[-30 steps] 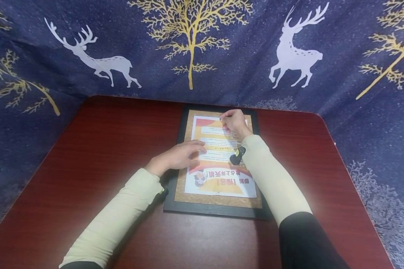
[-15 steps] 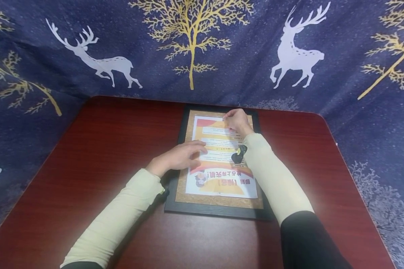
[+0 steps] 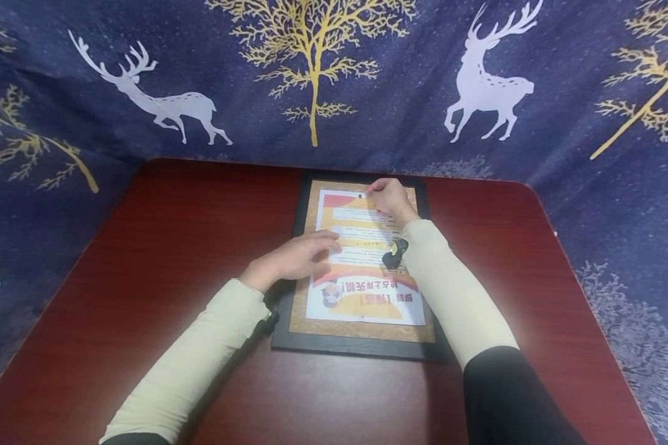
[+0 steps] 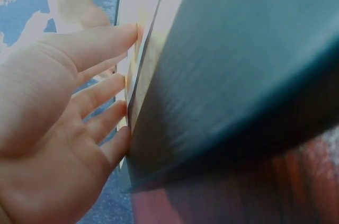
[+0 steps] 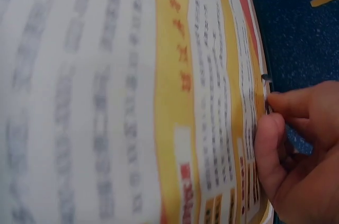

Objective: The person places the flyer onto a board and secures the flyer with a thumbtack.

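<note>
A printed sheet of paper (image 3: 362, 296) with red, yellow and white areas lies on a cork board (image 3: 297, 309) with a black frame (image 3: 362, 346). Near the sheet's far edge stands a small dark pin (image 3: 360, 196), also a dark pin (image 5: 266, 78) in the right wrist view. My right hand (image 3: 389, 196) is just right of it, thumb and index tips close together. A dark sliver shows between them; whether it is held is unclear. Over the board's left side, my left hand (image 3: 297, 254) reaches with spread fingers; its fingertips (image 4: 123, 108) rest at the sheet.
The board lies on a dark red wooden table (image 3: 200, 247), close to its far edge. Behind the table hangs a dark blue cloth (image 3: 378, 136) with white deer and yellow trees.
The dark spot was at my right fingertips before; now a dark pin stands apart, left of them. My left hand stays in place.
</note>
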A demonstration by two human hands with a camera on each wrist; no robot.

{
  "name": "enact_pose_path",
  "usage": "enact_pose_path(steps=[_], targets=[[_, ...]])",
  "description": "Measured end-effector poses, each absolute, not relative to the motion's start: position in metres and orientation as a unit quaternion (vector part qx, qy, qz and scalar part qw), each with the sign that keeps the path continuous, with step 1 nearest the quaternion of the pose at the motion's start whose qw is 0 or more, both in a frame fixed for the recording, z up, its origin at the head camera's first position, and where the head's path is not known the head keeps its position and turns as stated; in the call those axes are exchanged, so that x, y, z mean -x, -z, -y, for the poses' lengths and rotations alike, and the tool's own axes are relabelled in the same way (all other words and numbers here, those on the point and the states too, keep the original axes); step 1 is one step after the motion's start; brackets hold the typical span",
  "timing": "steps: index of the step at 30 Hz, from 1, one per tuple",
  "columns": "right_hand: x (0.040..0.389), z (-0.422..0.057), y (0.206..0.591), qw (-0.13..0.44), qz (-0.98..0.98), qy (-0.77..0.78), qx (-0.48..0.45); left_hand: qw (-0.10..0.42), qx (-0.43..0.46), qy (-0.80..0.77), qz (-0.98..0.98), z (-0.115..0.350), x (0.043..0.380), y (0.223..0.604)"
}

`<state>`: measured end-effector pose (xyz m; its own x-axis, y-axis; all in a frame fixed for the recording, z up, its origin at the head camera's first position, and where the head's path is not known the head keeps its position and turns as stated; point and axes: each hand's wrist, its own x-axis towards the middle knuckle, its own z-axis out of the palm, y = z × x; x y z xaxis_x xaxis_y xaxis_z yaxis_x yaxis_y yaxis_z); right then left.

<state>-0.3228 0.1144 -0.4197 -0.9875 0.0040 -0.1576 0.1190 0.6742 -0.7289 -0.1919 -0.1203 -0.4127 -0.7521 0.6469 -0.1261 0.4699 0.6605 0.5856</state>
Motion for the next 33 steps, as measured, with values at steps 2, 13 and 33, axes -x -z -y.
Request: enact_pose_path(steps=[2, 13, 33], targets=[[0.323, -0.116, 0.422, 0.077, -0.902, 0.424, -0.019, 0.167, -0.307, -0.271, -0.897, 0.121, 0.191, 0.412], [0.315, -0.112, 0.422, 0.047, -0.919, 0.39, 0.014, 0.168, -0.313, -0.273, -0.894, 0.122, 0.191, 0.415], [0.313, -0.114, 0.423, 0.052, -0.917, 0.395, -0.004, 0.167, -0.313, -0.266, -0.896, 0.122, 0.191, 0.412]])
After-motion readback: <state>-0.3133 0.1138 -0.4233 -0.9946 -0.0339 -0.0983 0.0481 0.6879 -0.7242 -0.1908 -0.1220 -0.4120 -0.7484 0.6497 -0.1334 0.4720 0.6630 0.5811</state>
